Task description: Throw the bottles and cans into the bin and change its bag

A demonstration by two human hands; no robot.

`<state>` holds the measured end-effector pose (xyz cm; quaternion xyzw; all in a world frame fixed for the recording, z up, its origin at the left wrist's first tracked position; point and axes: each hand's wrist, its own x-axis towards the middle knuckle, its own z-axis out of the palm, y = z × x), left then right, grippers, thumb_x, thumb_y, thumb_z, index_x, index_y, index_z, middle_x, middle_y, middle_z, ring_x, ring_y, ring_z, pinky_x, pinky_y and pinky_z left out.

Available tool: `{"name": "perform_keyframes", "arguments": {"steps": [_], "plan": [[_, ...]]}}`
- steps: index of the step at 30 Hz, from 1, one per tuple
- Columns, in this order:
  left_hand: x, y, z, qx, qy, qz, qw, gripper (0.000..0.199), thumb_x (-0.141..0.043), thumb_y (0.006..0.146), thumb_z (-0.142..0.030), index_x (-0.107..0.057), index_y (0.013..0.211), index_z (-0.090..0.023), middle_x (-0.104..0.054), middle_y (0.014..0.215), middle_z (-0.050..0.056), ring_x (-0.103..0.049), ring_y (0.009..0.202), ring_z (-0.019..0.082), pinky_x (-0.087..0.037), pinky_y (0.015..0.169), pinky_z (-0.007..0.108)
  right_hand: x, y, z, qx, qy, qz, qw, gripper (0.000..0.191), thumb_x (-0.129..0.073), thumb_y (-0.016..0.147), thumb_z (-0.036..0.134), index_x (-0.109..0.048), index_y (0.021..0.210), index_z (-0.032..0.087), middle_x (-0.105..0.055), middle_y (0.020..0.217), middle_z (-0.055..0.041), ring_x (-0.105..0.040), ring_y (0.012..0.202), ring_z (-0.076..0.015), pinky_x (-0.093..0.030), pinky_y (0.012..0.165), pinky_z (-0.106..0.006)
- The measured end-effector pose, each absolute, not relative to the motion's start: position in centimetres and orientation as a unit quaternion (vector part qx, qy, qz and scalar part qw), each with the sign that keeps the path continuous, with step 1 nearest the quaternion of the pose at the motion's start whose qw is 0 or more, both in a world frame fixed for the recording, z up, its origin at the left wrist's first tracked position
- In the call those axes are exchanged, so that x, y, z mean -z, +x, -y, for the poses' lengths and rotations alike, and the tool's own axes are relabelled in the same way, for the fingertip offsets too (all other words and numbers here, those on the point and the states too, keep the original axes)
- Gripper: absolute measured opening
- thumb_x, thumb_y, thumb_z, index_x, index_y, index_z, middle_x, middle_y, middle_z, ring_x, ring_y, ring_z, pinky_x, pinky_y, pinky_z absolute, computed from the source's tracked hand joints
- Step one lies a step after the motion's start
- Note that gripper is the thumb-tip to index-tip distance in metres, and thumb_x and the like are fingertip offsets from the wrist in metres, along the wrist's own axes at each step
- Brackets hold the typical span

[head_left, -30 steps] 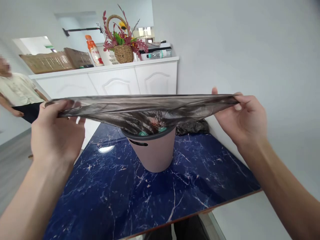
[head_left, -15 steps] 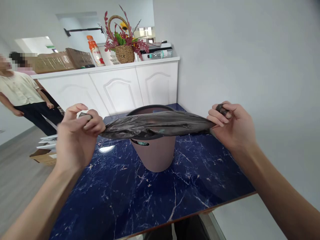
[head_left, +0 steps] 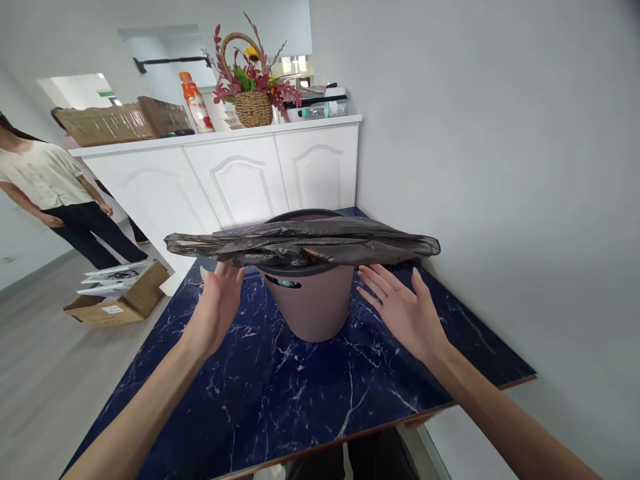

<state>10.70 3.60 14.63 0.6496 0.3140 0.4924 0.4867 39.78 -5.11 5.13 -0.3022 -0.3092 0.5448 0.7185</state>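
A black plastic bag (head_left: 360, 241), bunched into a long strip, lies across the top of a mauve trash can (head_left: 315, 307) with a dark rim. Its two ends stick out past the can on both sides. My left hand (head_left: 217, 300) is open, its fingers partly hidden behind the bag's left part. My right hand (head_left: 400, 300) is open too, palm turned inward, with fingers spread just below the bag's right part. Through the can's handle slot (head_left: 283, 283) something greenish shows.
The can stands on a blue marbled tabletop (head_left: 300, 400). Behind it is a white cabinet (head_left: 245, 180) bearing a flower basket (head_left: 254, 109), an orange-capped bottle (head_left: 197, 103) and a cardboard box (head_left: 110, 125). A person (head_left: 55, 180) stands at left near a floor carton (head_left: 117, 307). A wall (head_left: 490, 167) borders the right.
Both hands have let go of the bag's ends and moved inward and down, their fingers opening. The bag now rests over the can. The view has shifted slightly.
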Motion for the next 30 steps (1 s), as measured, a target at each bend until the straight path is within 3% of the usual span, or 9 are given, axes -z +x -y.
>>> {"name": "perform_keyframes", "arguments": {"steps": [3, 5, 12, 15, 17, 19, 21, 25, 30], "plan": [[-16.1, 11.8, -4.2, -0.501, 0.639, -0.321, 0.487, 0.064, -0.051, 0.097, -0.079, -0.065, 0.143, -0.038, -0.047, 0.169, -0.001, -0.019, 0.167, 0.024, -0.018, 0.137, 0.044, -8.0, 38.7, 4.3, -0.472, -0.270, 0.426, 0.723, 0.063, -0.075, 0.081, 0.079, -0.075, 0.129, 0.038, -0.061, 0.156, -0.0005, -0.040, 0.158, -0.0259, -0.035, 0.131, -0.045], [-17.4, 12.8, -4.6, -0.517, 0.637, -0.332, 0.465, 0.052, -0.059, 0.100, -0.066, -0.065, 0.144, -0.038, -0.045, 0.170, -0.004, -0.021, 0.167, 0.023, -0.016, 0.137, 0.043, -10.5, 38.4, 3.4, -0.447, -0.281, 0.442, 0.725, 0.056, -0.077, 0.086, 0.071, -0.073, 0.130, 0.038, -0.065, 0.151, -0.0007, -0.045, 0.154, -0.0264, -0.041, 0.127, -0.048], [-20.1, 15.7, -5.3, -0.639, 0.613, -0.241, 0.397, 0.029, -0.065, 0.103, -0.048, -0.078, 0.113, -0.025, -0.075, 0.135, 0.004, -0.057, 0.145, 0.026, -0.042, 0.126, 0.042, -16.5, 39.3, 0.2, -0.395, -0.272, 0.435, 0.762, 0.042, -0.063, 0.097, 0.065, -0.069, 0.127, 0.035, -0.072, 0.131, -0.0025, -0.060, 0.138, -0.0277, -0.060, 0.103, -0.046], [-21.1, 16.1, -5.1, -0.641, 0.577, -0.199, 0.466, 0.022, -0.065, 0.103, -0.044, -0.074, 0.100, -0.024, -0.078, 0.119, 0.005, -0.067, 0.130, 0.024, -0.051, 0.117, 0.040, -17.6, 39.8, -0.8, -0.386, -0.269, 0.459, 0.753, 0.041, -0.060, 0.097, 0.070, -0.066, 0.115, 0.033, -0.070, 0.097, -0.0019, -0.070, 0.108, -0.0244, -0.062, 0.089, -0.041], [-21.8, 16.2, -4.8, -0.628, 0.549, -0.202, 0.513, 0.018, -0.067, 0.102, -0.042, -0.069, 0.094, -0.026, -0.076, 0.094, 0.002, -0.073, 0.105, 0.022, -0.057, 0.109, 0.040, -18.2, 39.8, -1.3, -0.391, -0.264, 0.465, 0.749, 0.042, -0.062, 0.095, 0.073, -0.061, 0.106, 0.032, -0.057, 0.074, 0.0020, -0.066, 0.079, -0.0198, -0.060, 0.075, -0.036], [-22.3, 16.3, -4.5, -0.617, 0.531, -0.214, 0.540, 0.019, -0.068, 0.101, -0.041, -0.063, 0.089, -0.028, -0.060, 0.070, -0.002, -0.066, 0.077, 0.017, -0.060, 0.098, 0.036, -18.8, 39.6, -1.7, -0.400, -0.258, 0.470, 0.743, 0.045, -0.068, 0.091, 0.075, -0.056, 0.095, 0.031, -0.044, 0.064, 0.0047, -0.053, 0.061, -0.0168, -0.053, 0.061, -0.032], [-22.9, 16.4, -4.1, -0.610, 0.529, -0.211, 0.550, 0.022, -0.068, 0.100, -0.042, -0.061, 0.086, -0.027, -0.046, 0.062, -0.004, -0.053, 0.062, 0.015, -0.059, 0.086, 0.032, -19.5, 39.3, -1.8, -0.410, -0.260, 0.480, 0.731, 0.049, -0.070, 0.088, 0.074, -0.051, 0.086, 0.030, -0.039, 0.062, 0.0052, -0.044, 0.056, -0.0158, -0.043, 0.050, -0.031], [-23.5, 16.7, -3.4, -0.590, 0.552, -0.211, 0.550, 0.025, -0.069, 0.095, -0.042, -0.061, 0.079, -0.025, -0.045, 0.066, -0.001, -0.046, 0.060, 0.015, -0.052, 0.067, 0.031, -20.8, 38.6, -1.8, -0.439, -0.286, 0.495, 0.693, 0.047, -0.067, 0.092, 0.069, -0.046, 0.080, 0.029, -0.038, 0.065, 0.0042, -0.039, 0.056, -0.0148, -0.035, 0.046, -0.030], [-23.4, 16.9, -3.3, -0.530, 0.648, -0.268, 0.477, 0.019, -0.081, 0.089, -0.028, -0.067, 0.078, -0.022, -0.044, 0.063, -0.003, -0.045, 0.060, 0.015, -0.045, 0.064, 0.030, -21.5, 37.3, -2.1, -0.441, -0.330, 0.540, 0.636, 0.040, -0.074, 0.095, 0.055, -0.050, 0.082, 0.026, -0.034, 0.069, 0.0052, -0.031, 0.055, -0.0109, -0.026, 0.046, -0.026]]}}
